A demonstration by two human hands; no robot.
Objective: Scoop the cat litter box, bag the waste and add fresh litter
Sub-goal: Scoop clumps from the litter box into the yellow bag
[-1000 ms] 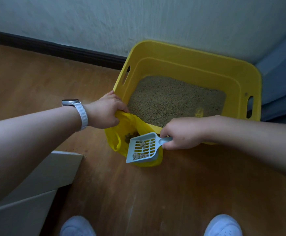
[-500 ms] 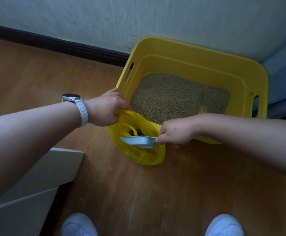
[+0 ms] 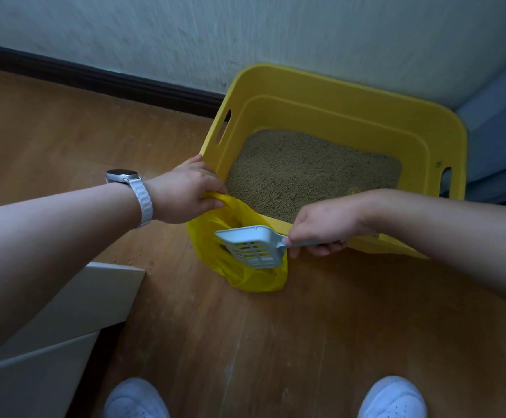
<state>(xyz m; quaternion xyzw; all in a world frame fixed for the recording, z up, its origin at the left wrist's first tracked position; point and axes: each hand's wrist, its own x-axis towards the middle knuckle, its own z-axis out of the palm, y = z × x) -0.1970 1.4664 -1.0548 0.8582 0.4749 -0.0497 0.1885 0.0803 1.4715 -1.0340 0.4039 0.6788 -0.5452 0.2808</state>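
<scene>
1. Because the scoop [image 3: 253, 250] was thin slotted plastic, it looked light and stiff, best taken by its narrow handle. It hung tilted over the mouth of the yellow bag [image 3: 257, 282], and its slots seemed empty.
2. The right hand [image 3: 327, 224] had its fingers curled round that handle, close to the scoop's neck, so the head stuck out to the left, clear of them.
3. The bag was limp film, likely to collapse unless held at its rim. It sat on the floor [image 3: 306, 342] against the near left corner of the litter box [image 3: 336, 86].
4. The left hand [image 3: 185, 194] pinched the bag's upper edge, keeping the mouth open.
5. Litter [image 3: 300, 170] filled the box's bottom, and a few grains [image 3: 135, 260] lay on the floor left of the bag.
</scene>
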